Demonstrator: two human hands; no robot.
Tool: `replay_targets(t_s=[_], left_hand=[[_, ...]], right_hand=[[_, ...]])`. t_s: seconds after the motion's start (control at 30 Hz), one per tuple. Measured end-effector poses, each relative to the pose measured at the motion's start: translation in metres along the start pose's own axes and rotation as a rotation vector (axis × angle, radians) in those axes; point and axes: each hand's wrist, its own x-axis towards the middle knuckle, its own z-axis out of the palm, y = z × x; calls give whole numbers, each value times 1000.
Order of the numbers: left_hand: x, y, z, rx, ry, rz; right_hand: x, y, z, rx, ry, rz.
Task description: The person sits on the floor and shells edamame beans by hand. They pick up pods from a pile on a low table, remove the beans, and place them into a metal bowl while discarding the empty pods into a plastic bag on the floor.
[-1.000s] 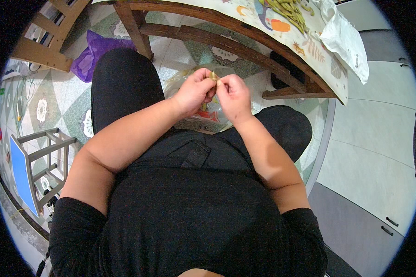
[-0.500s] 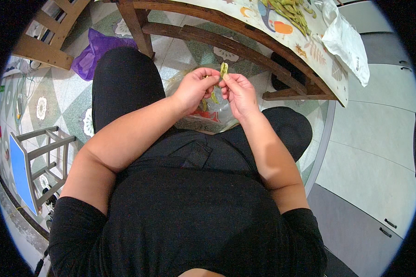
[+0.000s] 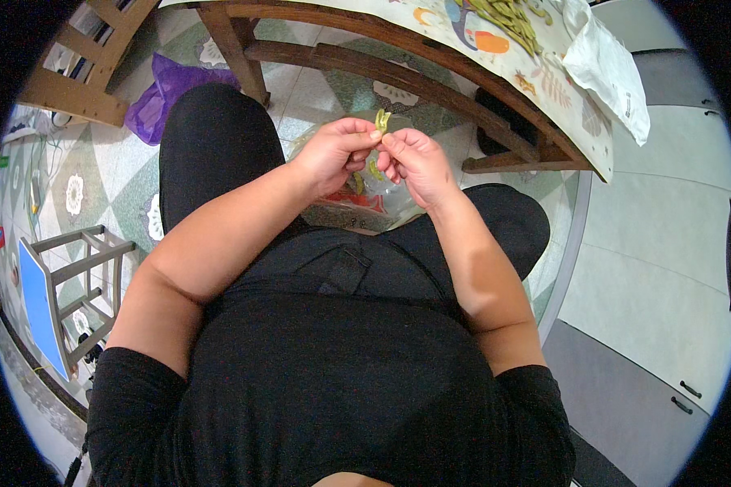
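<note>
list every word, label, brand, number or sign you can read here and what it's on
No readable text.
White bag: dark mark, too small to read.
Clear plastic bag: red patch, too blurred to tell whether it's lettering.
Patterned table cover: drawings, no lettering I can make out.

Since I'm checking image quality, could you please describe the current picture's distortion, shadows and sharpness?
Head view: the table's edge bows, and black fills the corners; head view: a soft shadow marks the right forearm, and the held pod shows little fine detail.
</note>
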Motion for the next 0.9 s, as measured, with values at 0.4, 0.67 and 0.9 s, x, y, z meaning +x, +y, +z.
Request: replay_targets(t_s=[0.4, 0.67, 0.9], left_hand=[[2, 1, -3, -4, -72, -42], [4, -5, -4, -97, -2, -123], [3, 2, -6, -216, -69, -238]], right_hand=[[2, 7, -6, -6, -39, -56], [10, 21, -3, -502, 101, -397], [6, 14, -5, -287, -48, -239]])
